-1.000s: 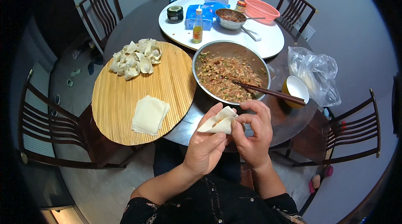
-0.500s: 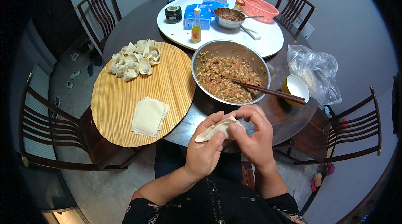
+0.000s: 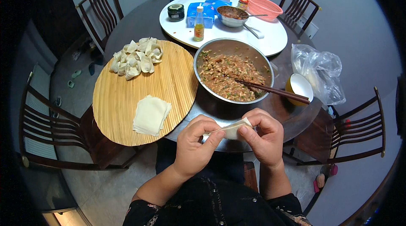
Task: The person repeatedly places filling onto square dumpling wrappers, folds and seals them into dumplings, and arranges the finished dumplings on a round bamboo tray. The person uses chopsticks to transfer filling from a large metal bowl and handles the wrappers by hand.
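Looking down and forward from head height, through a wide fisheye, close over the round table (image 3: 137, 25).

The right hand (image 3: 265, 138) partly hides the folded wrapper (image 3: 232, 132).

White turntable (image 3: 272, 43) sitting at 12 o'clock, carrying yellow-liquid bottle (image 3: 198, 26), dark jar (image 3: 176, 12), blue tissue pack (image 3: 206, 17), pink basket (image 3: 263, 8) sitting at 1, dark wooden chairs (image 3: 100, 143) standing at 3, 9 and 10, green slippers (image 3: 76, 74) lying on floor (image 3: 95, 196) at 9
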Action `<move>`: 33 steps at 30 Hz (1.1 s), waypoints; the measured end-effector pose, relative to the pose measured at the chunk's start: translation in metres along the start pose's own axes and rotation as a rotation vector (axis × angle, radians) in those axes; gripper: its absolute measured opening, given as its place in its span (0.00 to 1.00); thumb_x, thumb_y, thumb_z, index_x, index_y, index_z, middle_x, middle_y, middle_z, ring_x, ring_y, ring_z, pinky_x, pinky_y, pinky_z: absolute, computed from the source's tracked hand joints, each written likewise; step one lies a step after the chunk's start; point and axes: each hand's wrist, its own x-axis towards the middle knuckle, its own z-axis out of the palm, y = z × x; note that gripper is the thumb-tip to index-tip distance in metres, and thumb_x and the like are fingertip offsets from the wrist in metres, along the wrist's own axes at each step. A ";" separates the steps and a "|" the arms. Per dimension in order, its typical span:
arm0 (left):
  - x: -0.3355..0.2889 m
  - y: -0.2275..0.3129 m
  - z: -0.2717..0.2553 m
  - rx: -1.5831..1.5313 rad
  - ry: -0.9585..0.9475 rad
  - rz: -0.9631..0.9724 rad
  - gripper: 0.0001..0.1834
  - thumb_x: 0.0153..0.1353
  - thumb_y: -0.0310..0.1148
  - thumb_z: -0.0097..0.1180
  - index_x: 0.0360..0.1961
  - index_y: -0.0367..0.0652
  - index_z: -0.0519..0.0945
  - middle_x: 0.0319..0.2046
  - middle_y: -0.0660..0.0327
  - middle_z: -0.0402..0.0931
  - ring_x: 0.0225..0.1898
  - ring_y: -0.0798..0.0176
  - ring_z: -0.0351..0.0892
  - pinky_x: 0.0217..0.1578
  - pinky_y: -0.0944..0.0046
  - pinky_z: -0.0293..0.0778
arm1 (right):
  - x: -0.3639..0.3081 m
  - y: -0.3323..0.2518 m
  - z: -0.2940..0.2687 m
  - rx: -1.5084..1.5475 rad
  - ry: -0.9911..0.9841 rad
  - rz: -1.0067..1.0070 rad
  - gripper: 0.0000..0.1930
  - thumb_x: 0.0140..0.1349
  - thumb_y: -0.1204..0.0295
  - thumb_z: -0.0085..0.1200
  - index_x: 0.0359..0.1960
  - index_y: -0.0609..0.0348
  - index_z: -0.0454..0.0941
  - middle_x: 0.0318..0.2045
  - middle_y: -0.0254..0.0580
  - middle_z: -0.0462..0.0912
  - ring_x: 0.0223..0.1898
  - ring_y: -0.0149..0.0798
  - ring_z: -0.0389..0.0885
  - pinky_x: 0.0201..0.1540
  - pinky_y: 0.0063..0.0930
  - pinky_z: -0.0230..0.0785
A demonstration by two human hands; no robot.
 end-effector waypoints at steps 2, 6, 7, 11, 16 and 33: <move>-0.001 0.002 -0.001 0.001 -0.008 -0.019 0.05 0.56 0.24 0.59 0.33 0.37 0.77 0.30 0.59 0.74 0.32 0.67 0.73 0.34 0.70 0.69 | 0.001 -0.001 0.001 0.013 -0.016 0.017 0.04 0.53 0.76 0.59 0.26 0.64 0.78 0.28 0.40 0.78 0.30 0.32 0.75 0.33 0.23 0.66; -0.002 0.000 -0.002 -0.068 -0.036 -0.056 0.04 0.56 0.24 0.59 0.33 0.36 0.78 0.30 0.59 0.74 0.31 0.66 0.73 0.34 0.70 0.69 | 0.001 0.001 -0.001 0.039 -0.046 0.078 0.04 0.54 0.76 0.59 0.26 0.65 0.78 0.27 0.40 0.78 0.29 0.31 0.75 0.32 0.23 0.65; 0.000 0.004 0.000 -0.058 -0.018 -0.041 0.05 0.55 0.24 0.59 0.32 0.36 0.78 0.29 0.59 0.74 0.30 0.66 0.73 0.34 0.69 0.70 | 0.002 0.000 -0.002 0.044 -0.059 0.086 0.05 0.54 0.76 0.59 0.26 0.65 0.78 0.27 0.40 0.78 0.29 0.31 0.75 0.32 0.23 0.65; 0.010 0.020 0.001 0.079 -0.055 0.063 0.05 0.54 0.23 0.60 0.32 0.36 0.78 0.28 0.58 0.74 0.29 0.64 0.73 0.33 0.68 0.70 | 0.002 0.001 -0.002 0.015 -0.117 0.054 0.05 0.54 0.76 0.59 0.27 0.65 0.78 0.27 0.39 0.78 0.29 0.30 0.75 0.31 0.23 0.65; 0.007 0.017 0.002 0.236 -0.042 0.112 0.03 0.56 0.22 0.58 0.31 0.35 0.76 0.28 0.57 0.73 0.29 0.62 0.73 0.30 0.67 0.69 | -0.001 0.004 0.001 0.090 -0.112 0.059 0.06 0.52 0.76 0.60 0.28 0.65 0.78 0.28 0.39 0.77 0.30 0.30 0.75 0.33 0.22 0.66; 0.003 0.005 0.008 0.050 -0.004 -0.040 0.04 0.58 0.24 0.57 0.33 0.33 0.76 0.31 0.58 0.74 0.30 0.69 0.72 0.32 0.72 0.69 | -0.003 0.000 0.001 -0.078 -0.110 0.044 0.06 0.49 0.76 0.61 0.25 0.64 0.76 0.24 0.39 0.76 0.26 0.33 0.74 0.30 0.25 0.66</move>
